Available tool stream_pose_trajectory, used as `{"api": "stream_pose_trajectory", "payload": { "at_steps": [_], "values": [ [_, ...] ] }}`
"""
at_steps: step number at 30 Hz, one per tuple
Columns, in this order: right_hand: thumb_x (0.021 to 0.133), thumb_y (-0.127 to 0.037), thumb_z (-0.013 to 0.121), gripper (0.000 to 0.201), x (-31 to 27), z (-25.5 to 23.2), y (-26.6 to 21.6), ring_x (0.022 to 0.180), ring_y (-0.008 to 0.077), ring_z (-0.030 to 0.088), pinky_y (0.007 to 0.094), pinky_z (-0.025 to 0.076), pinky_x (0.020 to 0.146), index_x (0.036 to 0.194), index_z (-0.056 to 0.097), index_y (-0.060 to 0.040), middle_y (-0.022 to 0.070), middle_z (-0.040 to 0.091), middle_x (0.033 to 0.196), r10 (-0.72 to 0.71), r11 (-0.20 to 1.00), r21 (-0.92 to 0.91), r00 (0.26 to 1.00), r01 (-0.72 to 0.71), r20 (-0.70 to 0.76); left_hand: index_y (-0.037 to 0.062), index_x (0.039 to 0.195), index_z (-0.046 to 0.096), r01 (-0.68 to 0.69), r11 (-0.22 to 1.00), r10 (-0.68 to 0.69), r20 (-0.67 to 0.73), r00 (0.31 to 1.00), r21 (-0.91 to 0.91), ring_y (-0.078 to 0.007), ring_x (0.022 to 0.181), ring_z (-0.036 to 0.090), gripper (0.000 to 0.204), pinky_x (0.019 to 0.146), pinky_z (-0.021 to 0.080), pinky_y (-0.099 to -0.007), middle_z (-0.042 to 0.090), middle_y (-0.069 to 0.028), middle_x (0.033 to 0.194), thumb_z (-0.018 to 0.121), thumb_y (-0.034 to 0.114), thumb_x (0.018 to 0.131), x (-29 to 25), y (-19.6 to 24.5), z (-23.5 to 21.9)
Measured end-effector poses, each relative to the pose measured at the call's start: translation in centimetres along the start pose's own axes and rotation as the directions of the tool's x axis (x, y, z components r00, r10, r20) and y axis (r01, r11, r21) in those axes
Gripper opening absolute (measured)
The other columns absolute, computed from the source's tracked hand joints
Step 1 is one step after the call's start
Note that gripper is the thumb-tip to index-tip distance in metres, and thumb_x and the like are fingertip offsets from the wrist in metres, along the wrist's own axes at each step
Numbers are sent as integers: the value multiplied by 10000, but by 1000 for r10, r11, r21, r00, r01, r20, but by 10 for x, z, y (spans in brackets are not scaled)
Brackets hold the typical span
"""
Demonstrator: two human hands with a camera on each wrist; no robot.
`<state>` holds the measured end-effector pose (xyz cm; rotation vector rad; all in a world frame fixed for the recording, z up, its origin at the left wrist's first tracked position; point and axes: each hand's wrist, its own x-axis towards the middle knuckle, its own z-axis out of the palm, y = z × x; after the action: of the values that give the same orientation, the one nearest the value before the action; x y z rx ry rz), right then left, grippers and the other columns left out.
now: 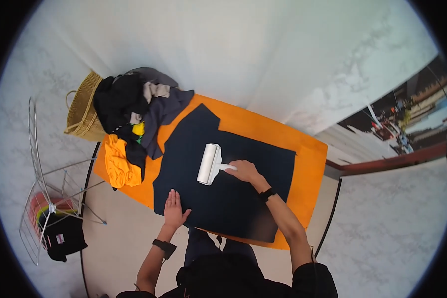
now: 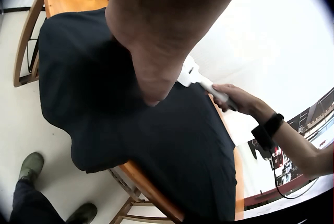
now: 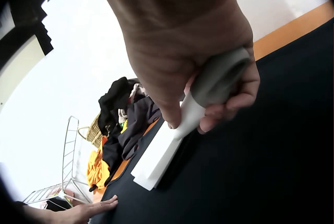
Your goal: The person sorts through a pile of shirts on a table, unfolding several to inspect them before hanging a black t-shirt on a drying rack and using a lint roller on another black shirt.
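Note:
A dark navy shirt (image 1: 243, 208) lies spread over the orange table (image 1: 305, 198). The right hand (image 1: 246, 171) grips the handle of a white lint roller (image 1: 209, 164), whose wide head lies over the middle of the shirt. In the right wrist view the fingers (image 3: 229, 110) curl round the grey end of the handle, and the roller (image 3: 159, 156) extends beyond them. The left hand (image 1: 174, 211) rests flat on the shirt's near left part, fingers straight and thumb apart. In the left wrist view the left hand (image 2: 156, 67) hides part of the shirt (image 2: 172, 135).
At the table's far left, a woven basket (image 1: 87, 107) stands tilted beside a pile of dark clothes (image 1: 119, 99). An orange garment (image 1: 119, 164) lies in front of it. Left of the table stands a metal drying rack (image 1: 51, 208) with clothes on it.

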<state>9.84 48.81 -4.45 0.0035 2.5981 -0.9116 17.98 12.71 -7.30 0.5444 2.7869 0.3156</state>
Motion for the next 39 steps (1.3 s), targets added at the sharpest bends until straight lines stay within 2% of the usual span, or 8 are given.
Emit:
{"api": "stream_pose_trajectory", "payload": {
  "at_steps": [11,15,20,24,26,29,34,39],
  "values": [
    [892,-489,607,394,-198,-64,188,943,325,650,416,501,795,1087,696,-158,138,699,965,255,964,70,967,-255,10,-36,1499,199,73,993,-86,142,986,96,-367,1459,203,1065,1172,223,-440,146,-229,1587,771,450,743,5,11,-10],
    [883,-495,614,412,-254,-86,218,907,307,653,396,503,786,1123,692,-170,126,699,967,403,910,88,914,-405,38,-23,1505,187,109,989,-125,171,977,103,-346,1466,189,1088,1178,215,-428,131,-215,1593,794,429,724,7,14,-11],
    [882,-478,634,400,-305,-101,241,819,292,660,372,499,740,1088,711,-144,116,702,884,458,885,100,889,-455,-6,-21,1504,184,138,985,-154,174,973,102,-347,1466,186,1079,1180,214,-429,141,-214,1589,799,400,723,9,20,-13],
    [887,-453,648,375,-303,-104,198,755,283,662,361,495,692,1047,727,-123,118,695,813,484,864,178,874,-472,-32,-35,1493,198,65,996,-66,18,998,58,-365,1450,219,1033,1176,221,-432,185,-230,1571,782,362,740,5,51,-13],
    [896,-446,640,371,-260,-76,153,745,287,661,372,496,680,1037,727,-114,117,693,810,335,936,145,937,-320,-95,-54,1474,241,-143,989,141,-49,989,-38,-380,1427,266,954,1168,234,-437,245,-248,1543,747,342,769,-6,72,2],
    [903,-448,623,362,-194,-43,107,780,316,670,388,511,693,1030,728,-126,119,701,825,204,977,83,977,-198,-68,-81,1407,361,-259,960,259,-19,966,-108,-392,1380,348,809,1135,294,-456,349,-261,1486,691,364,817,-24,97,19],
    [897,-469,610,377,-97,4,21,833,334,677,410,527,734,1020,727,-133,121,709,848,70,997,-33,997,-69,21,-86,1346,432,-267,944,279,33,960,-195,-383,1362,379,725,1111,331,-461,380,-258,1463,683,358,830,-55,110,41],
    [900,-466,599,366,-20,49,-61,826,337,677,435,527,741,972,726,-131,115,710,841,-15,998,-54,1000,15,8,-108,1330,438,-295,930,315,61,947,-218,-372,1366,374,735,1110,331,-459,369,-270,1465,681,368,826,-64,106,46]
  ]
}}
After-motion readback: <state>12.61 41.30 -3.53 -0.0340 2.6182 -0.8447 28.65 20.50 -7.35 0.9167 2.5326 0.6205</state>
